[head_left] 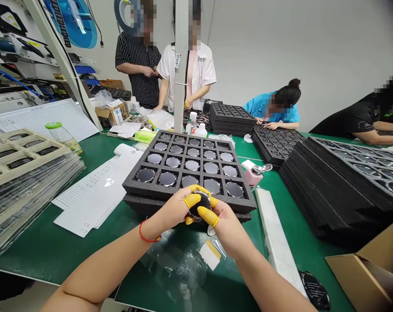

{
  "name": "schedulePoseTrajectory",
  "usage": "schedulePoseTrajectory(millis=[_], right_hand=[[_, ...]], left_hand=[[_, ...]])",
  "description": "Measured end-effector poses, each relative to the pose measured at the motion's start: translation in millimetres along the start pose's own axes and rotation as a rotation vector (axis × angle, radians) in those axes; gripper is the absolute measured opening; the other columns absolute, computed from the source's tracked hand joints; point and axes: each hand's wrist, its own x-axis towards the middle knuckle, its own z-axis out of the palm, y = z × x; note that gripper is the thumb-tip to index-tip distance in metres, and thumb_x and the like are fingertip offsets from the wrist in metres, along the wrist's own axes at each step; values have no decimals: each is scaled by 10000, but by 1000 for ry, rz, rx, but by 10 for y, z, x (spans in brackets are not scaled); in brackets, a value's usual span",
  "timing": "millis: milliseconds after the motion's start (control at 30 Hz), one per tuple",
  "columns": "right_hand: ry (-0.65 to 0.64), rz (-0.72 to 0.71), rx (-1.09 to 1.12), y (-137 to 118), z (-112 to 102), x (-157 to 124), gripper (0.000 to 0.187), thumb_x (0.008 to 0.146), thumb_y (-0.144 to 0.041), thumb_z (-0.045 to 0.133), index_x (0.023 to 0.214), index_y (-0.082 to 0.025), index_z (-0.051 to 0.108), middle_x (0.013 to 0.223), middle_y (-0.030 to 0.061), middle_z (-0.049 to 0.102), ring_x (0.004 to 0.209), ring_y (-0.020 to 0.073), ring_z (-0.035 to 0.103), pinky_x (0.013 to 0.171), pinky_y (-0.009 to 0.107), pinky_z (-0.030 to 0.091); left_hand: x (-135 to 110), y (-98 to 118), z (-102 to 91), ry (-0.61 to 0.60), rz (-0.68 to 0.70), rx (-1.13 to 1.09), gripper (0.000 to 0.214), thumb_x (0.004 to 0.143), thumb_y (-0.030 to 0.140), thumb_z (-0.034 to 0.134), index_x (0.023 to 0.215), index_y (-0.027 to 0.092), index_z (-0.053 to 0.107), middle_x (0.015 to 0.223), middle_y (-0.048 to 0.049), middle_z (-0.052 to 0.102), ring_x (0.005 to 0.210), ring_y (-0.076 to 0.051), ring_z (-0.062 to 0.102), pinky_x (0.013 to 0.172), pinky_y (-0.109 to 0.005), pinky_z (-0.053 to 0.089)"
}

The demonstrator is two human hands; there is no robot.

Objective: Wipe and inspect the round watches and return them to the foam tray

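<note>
Both my hands meet just in front of a black foam tray and grip one round black disc between them. My left hand wraps it from the left, my right hand from the right. Yellow finger cots cover several fingertips. A red cord circles my left wrist. The tray's square pockets hold several round shiny discs, and it rests on a second foam tray. A small white and yellow pad lies on clear plastic below my hands.
Stacked black foam trays fill the right side. A pink dispenser bottle and a long white strip lie right of the tray. Paper sheets and beige trays sit left. A cardboard box is at bottom right. Several people work at the far side.
</note>
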Motion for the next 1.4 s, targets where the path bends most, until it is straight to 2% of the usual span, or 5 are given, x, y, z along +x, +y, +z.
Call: schedulePoseTrajectory(millis=[233,367,500,867,1400], right_hand=[[58,-6,-113,73,-7,-26,337,777,-415,725,1033,-201,682,1122,66,690,1057,235,621,1006,408,456],[27,-19,-93,66,-48,-4,337,793,-403,718,1070,-216,674,1069,44,706,993,208,642,971,375,473],[-97,-7,-18,1,-124,21,310,876,-451,607,1023,-195,699,890,48,723,861,202,659,852,352,501],[-145,62,-183,-117,-325,-77,213,849,-374,624,915,-189,706,827,18,665,727,137,540,672,262,414],[-153,71,-155,-148,-266,-100,204,823,-353,652,928,-178,654,803,-3,594,688,108,476,654,234,401]], left_hand=[[32,-36,2,18,19,59,271,866,402,536,994,169,586,602,58,475,402,-42,351,349,-140,286],[-12,23,11,39,-12,154,368,839,479,590,1034,167,575,613,55,482,433,-55,400,376,-150,317],[-116,121,-8,-27,2,133,479,907,561,413,1183,183,515,671,17,545,502,-91,489,436,-177,386],[-260,156,-51,-253,7,111,500,863,255,555,1319,249,348,837,9,558,614,-94,484,586,-227,420],[-226,117,75,-152,92,109,465,788,131,633,1196,232,435,972,10,542,759,-91,497,660,-202,427]])
